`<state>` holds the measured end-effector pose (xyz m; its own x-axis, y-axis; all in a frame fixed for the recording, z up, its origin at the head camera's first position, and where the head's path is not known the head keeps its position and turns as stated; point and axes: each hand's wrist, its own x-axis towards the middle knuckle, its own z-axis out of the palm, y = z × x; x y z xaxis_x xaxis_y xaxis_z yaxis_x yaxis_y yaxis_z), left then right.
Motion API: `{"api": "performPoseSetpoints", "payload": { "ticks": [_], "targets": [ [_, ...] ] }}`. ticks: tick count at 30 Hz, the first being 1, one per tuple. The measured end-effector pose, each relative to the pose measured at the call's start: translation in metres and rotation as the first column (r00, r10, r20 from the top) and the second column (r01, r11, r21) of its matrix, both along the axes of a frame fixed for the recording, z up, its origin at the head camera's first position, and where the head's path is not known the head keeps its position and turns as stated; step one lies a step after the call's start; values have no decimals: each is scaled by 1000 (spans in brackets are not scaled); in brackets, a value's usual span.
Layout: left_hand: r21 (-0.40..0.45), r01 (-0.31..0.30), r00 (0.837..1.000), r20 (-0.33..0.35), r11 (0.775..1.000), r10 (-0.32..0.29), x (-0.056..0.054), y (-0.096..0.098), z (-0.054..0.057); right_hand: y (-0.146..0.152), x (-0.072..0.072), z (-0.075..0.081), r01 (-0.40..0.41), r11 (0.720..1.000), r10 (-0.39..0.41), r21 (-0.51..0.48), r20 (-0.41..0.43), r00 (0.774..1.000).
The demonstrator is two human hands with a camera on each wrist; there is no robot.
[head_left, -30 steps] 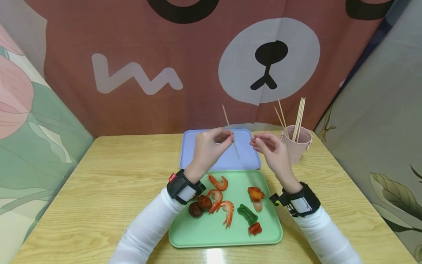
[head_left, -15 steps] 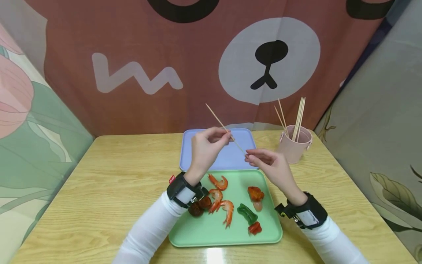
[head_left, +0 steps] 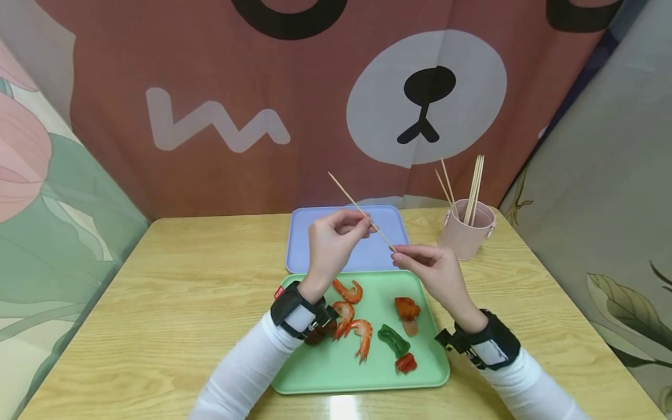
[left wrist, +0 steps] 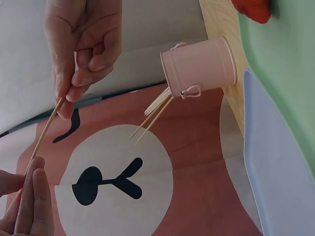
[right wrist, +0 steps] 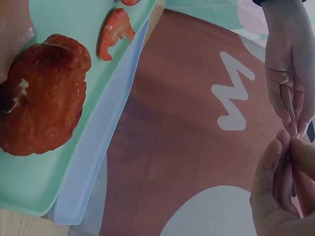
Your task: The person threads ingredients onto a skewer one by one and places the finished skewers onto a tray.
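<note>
A thin wooden skewer [head_left: 345, 191] slants down to the right above the blue tray [head_left: 298, 242]. My left hand [head_left: 335, 240] pinches it around the middle between thumb and fingers. At its lower end, the thumb and fingertips of my right hand [head_left: 437, 273] pinch it. The left wrist view shows the bare skewer [left wrist: 43, 132] spanning both hands. Below them, the green tray [head_left: 336, 376] bears several shrimp [head_left: 362, 337], an orange-brown meat piece [head_left: 406, 307], a green pepper piece [head_left: 394, 341] and a red piece [head_left: 406, 363]. Brown balls [head_left: 315, 337] are partly hidden by the left wrist.
Behind the right hand stands a pink bucket [head_left: 464, 239] with several skewers [head_left: 475, 189] sticking up from it. A wooden table [head_left: 199, 291] extends to both sides of the trays. A bear-print cloth [head_left: 315, 163] hangs along the table's back edge.
The skewer has tilted from steep to a diagonal. My right hand has come down and left from beside it and now pinches its lower end; the left hand keeps its hold.
</note>
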<state>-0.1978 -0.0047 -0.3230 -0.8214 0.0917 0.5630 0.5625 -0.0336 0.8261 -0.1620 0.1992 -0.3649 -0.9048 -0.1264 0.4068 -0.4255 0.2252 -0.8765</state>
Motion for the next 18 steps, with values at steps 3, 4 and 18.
{"api": "performPoseSetpoints", "payload": {
  "ticks": [3, 4, 18],
  "targets": [
    [-5, 11, 1000, 2, 1000, -11, 6, 1, 6, 0, 1, 0, 15, 1000, -15, -17, -3, 1000],
    [-14, 11, 1000, 4, 1000, -11, 9, 1, 9, 0, 1, 0, 20, 1000, -20, -19, -3, 1000],
    [-63, -14, 1000, 7, 998, 15, -5, 3, -8, 4, 0, 1, 56, 998, -55, -33, 14, 998]
  ]
}}
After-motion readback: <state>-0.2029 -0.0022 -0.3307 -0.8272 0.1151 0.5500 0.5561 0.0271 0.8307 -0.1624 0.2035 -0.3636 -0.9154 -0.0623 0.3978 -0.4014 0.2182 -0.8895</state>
